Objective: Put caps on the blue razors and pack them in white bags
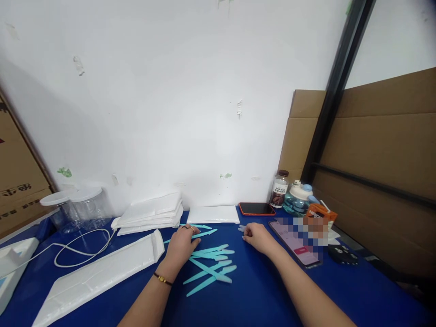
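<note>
Several turquoise eyebrow razors (204,276) with pale translucent blade covers lie crossed on the blue table. My left hand (183,243) is behind them, its fingers closed over another turquoise razor (207,233) whose two ends stick out on either side. One more razor (200,226) lies just beyond these fingers. To the right, my right hand (257,237) rests low over the table with thumb and fingers pinched together. Small clear pieces (241,228), perhaps blade covers, show at its fingertips. What sits inside the pinch is hidden.
White padded mailers (150,211) are stacked at the back left, with a long one (102,277) in front. A flat white packet (213,214) and an orange-edged phone (257,209) lie by the wall. Another phone (296,245), bottles (298,200) and clear jars (89,209) stand at the sides.
</note>
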A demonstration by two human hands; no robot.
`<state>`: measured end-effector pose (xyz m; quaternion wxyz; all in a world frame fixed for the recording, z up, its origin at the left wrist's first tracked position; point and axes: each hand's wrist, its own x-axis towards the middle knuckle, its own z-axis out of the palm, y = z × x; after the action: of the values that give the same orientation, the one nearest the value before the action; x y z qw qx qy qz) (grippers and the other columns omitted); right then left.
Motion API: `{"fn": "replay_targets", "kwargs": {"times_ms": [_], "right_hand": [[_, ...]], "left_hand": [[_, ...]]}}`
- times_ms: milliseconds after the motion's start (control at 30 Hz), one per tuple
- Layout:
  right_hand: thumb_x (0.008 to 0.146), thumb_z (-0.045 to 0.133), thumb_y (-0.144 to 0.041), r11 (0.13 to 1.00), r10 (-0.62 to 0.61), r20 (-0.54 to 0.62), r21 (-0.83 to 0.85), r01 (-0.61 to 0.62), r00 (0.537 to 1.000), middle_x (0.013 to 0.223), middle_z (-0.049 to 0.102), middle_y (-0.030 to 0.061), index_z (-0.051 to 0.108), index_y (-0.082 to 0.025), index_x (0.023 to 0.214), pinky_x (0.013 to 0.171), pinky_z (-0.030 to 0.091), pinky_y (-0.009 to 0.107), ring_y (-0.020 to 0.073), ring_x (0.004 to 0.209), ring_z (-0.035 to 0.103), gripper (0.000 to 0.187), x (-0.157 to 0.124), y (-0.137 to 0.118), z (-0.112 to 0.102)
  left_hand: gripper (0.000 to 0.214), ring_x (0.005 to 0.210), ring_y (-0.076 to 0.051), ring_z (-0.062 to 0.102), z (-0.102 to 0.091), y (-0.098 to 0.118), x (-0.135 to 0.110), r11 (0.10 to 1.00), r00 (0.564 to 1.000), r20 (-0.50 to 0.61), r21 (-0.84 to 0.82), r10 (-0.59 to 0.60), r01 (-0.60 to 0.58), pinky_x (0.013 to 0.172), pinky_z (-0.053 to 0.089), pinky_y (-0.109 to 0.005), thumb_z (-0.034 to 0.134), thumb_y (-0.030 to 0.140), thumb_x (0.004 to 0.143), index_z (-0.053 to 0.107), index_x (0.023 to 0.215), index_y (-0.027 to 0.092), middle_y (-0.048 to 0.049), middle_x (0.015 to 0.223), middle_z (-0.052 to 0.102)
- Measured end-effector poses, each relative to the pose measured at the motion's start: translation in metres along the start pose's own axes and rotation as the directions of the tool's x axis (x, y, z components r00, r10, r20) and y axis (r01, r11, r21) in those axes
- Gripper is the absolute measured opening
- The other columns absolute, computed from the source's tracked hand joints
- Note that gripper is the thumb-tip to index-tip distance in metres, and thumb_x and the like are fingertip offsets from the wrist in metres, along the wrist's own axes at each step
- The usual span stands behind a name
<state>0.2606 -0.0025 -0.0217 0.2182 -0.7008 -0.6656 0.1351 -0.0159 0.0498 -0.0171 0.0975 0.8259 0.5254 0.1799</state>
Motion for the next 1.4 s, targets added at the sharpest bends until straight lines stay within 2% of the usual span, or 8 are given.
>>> {"fn": "replay_targets", "kwargs": {"times_ms": [333,433,500,567,633,700,1167,1400], "right_hand": [[0.069,0.054,-0.006,0.999,-0.036,0.154,0.017,0.034,0.987,0.071,0.063,0.0043,0.057,-0.017,0.068,0.060,0.038,0.024,0.0172,0.070,0.058,0.011,-0.010,-0.011,-0.005],[0.070,0.052,-0.008,0.979,-0.084,0.122,0.196,0.058,0.989,0.064,0.060,0.0016,0.052,-0.017,0.064,0.058,0.039,0.024,0.0151,0.063,0.057,0.011,-0.010,-0.011,-0.005],[0.075,0.054,-0.018,0.875,-0.096,0.084,0.483,0.043,0.992,0.064,0.060,-0.0001,0.050,-0.018,0.073,0.057,0.043,0.025,0.0142,0.059,0.058,0.004,-0.008,-0.012,-0.004],[0.077,0.057,-0.030,0.663,-0.102,0.048,0.748,0.031,0.994,0.069,0.061,0.0000,0.048,-0.019,0.081,0.060,0.047,0.027,0.0154,0.063,0.062,0.014,-0.007,-0.016,-0.003],[0.072,0.065,-0.039,0.488,-0.098,-0.001,0.871,0.049,0.995,0.074,0.062,0.0014,0.049,-0.019,0.083,0.065,0.050,0.029,0.0182,0.071,0.065,0.028,-0.007,-0.022,-0.002],[0.066,0.071,-0.044,0.427,-0.078,-0.037,0.902,0.067,0.996,0.072,0.063,0.0024,0.050,-0.018,0.079,0.065,0.050,0.030,0.0200,0.073,0.066,0.036,-0.007,-0.028,-0.001],[0.063,0.074,-0.045,0.440,-0.113,-0.043,0.894,0.089,0.993,0.061,0.065,0.0012,0.055,-0.015,0.075,0.058,0.049,0.027,0.0179,0.063,0.067,0.037,-0.005,-0.034,0.019],[0.062,0.075,-0.041,0.466,-0.138,0.023,0.883,0.045,0.990,0.057,0.066,0.0020,0.057,-0.014,0.073,0.055,0.050,0.026,0.0170,0.058,0.066,0.034,-0.008,-0.039,0.023]], "left_hand": [[0.021,0.091,-0.019,0.054,0.006,0.006,0.004,0.982,0.996,0.042,0.170,0.080,-0.086,0.075,0.034,-0.030,0.043,0.026,0.087,0.062,0.081,0.021,-0.0042,0.088,0.063],[0.023,0.089,-0.019,0.055,0.005,0.007,0.002,0.984,0.995,0.043,0.151,0.090,-0.096,0.075,0.033,-0.030,0.040,0.026,0.088,0.061,0.081,0.020,-0.0048,0.088,0.063],[0.022,0.087,-0.017,0.055,0.005,0.008,0.002,0.994,0.995,0.053,0.069,0.085,-0.088,0.073,0.034,-0.028,0.040,0.025,0.088,0.060,0.080,0.019,-0.0039,0.088,0.063],[0.022,0.082,-0.016,0.056,0.004,0.009,0.001,0.996,0.995,0.057,-0.035,0.081,-0.080,0.071,0.035,-0.026,0.039,0.025,0.087,0.059,0.079,0.019,-0.0030,0.085,0.063],[0.023,0.078,-0.015,0.055,0.002,0.011,0.001,0.989,0.995,0.046,-0.118,0.092,-0.086,0.068,0.035,-0.024,0.038,0.026,0.087,0.058,0.078,0.019,-0.0026,0.082,0.063],[0.024,0.075,-0.015,0.054,0.001,0.013,0.001,0.982,0.994,0.032,-0.163,0.102,-0.096,0.066,0.035,-0.024,0.038,0.028,0.087,0.057,0.077,0.019,-0.0025,0.079,0.062],[0.024,0.069,-0.014,0.053,-0.004,0.022,-0.003,0.951,0.991,0.017,-0.285,0.132,-0.122,0.063,0.035,-0.024,0.038,0.032,0.085,0.056,0.076,0.018,-0.0013,0.074,0.060],[0.027,0.065,-0.013,0.049,-0.006,0.023,-0.006,0.932,0.979,0.105,-0.338,0.174,-0.130,0.060,0.035,-0.023,0.040,0.035,0.083,0.058,0.072,0.017,-0.0001,0.070,0.058]]}}
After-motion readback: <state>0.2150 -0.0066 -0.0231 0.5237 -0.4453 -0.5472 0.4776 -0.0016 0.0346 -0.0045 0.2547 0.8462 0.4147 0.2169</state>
